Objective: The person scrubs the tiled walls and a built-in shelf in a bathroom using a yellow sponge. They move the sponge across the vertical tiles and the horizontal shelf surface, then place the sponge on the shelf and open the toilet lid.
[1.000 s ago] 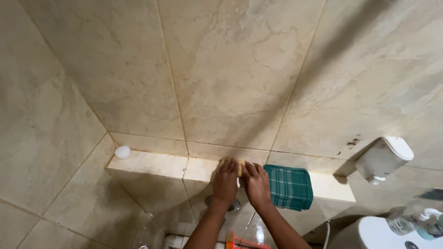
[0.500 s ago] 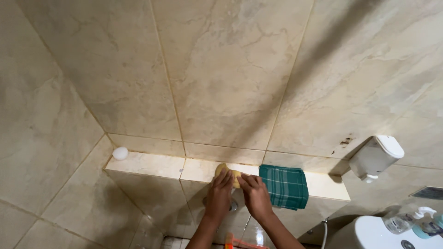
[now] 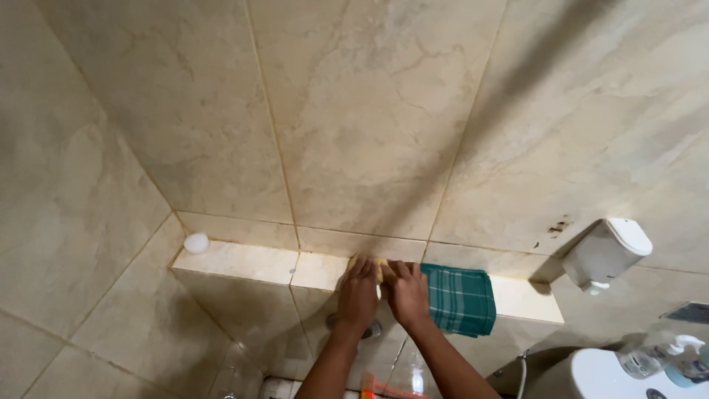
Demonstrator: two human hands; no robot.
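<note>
Yellow sponge [image 3: 367,264] sitting on the tiled ledge [image 3: 244,260], mostly hidden under both hands, only a sliver peeking out past the fingertips. Left hand [image 3: 359,294] flat on top of it, fingers together and pressed down. Right hand [image 3: 407,293] right next to it, touching, fingers bent over the same spot, so pretty much pinned by both palms rather than gripped; can't tell whether any fingers curl underneath.

Compared with a second ago: slid a bit toward the left along the ledge, away from the green checked cloth [image 3: 461,299]. Back then the right hand sat flush against the cloth edge, now just overlapping its corner. Looks like scrubbing strokes working sideways along the ledge, with the stretch further left not yet reached, though that's a guess.

Just right of the right hand: that folded cloth, lying flat on the ledge. Further right and well apart, a white soap dispenser [image 3: 604,255] on the wall with a dark stain [image 3: 557,227] beside it. Well off to the left of the left hand, a small white ball [image 3: 196,243] in the corner. Below the wrists, something orange [image 3: 368,386], too cut off to identify.
</note>
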